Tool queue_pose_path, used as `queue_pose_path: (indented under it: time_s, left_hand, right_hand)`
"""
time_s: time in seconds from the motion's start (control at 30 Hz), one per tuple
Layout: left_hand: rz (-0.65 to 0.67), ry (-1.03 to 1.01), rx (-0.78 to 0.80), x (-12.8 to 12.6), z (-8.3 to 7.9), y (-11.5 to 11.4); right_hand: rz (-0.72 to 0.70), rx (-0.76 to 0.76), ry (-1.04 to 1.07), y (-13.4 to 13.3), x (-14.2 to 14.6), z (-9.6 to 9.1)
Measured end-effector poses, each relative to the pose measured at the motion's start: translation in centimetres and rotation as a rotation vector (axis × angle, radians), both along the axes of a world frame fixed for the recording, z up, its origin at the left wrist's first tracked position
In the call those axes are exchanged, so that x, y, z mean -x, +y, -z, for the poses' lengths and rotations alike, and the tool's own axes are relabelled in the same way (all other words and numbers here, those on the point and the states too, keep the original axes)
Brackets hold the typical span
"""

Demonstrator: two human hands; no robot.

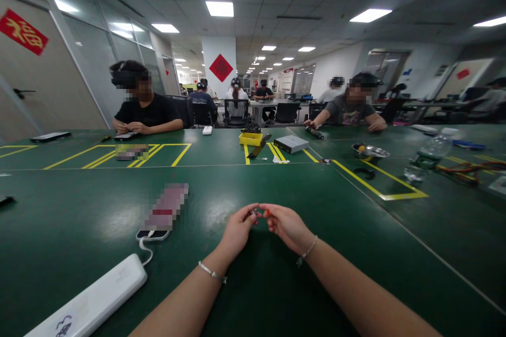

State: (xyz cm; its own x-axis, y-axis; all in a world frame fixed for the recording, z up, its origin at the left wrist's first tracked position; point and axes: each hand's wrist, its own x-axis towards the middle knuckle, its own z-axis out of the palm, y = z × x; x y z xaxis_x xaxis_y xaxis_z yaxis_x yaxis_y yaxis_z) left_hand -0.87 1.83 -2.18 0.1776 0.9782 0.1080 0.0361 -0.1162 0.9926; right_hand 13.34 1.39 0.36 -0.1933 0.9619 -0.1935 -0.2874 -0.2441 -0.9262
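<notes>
My left hand (236,231) is closed in a pinch, with a small silvery piece (254,212) at its fingertips. Facing it, my right hand (288,226) has its fingers curled round a small orange piece (266,214), mostly hidden. Both pieces are too small to name. The index fingertips of the two hands meet or nearly meet just above the green table (237,184). To the left of my hands lie a phone (164,210), its screen blurred out, and a white power bank (95,295) joined to it by a short white cable (147,253).
Farther back are a yellow tray (250,140), a grey box (291,144) and a metal bowl (371,152). A plastic bottle (429,155) and wires (466,171) lie at the right. Yellow tape (359,179) marks the tabletop. Two people sit across the table.
</notes>
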Motion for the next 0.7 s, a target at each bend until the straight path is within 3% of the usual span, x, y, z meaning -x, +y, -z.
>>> queue_pose_path:
  time_s: [0.27, 0.47, 0.7]
  left_hand:
    - [-0.027, 0.188, -0.103, -0.3, -0.2, -0.8]
    - [0.003, 0.091, -0.119, -0.5, 0.2, -1.0]
    - [-0.024, 0.119, -0.142, -0.2, -0.4, -1.0]
  right_hand:
    - [0.075, -0.079, 0.08, -0.1, -1.3, 1.3]
    - [0.019, -0.025, 0.16, -0.2, -1.1, 2.0]
    - [-0.018, -0.019, 0.208, -0.3, -1.1, 1.9]
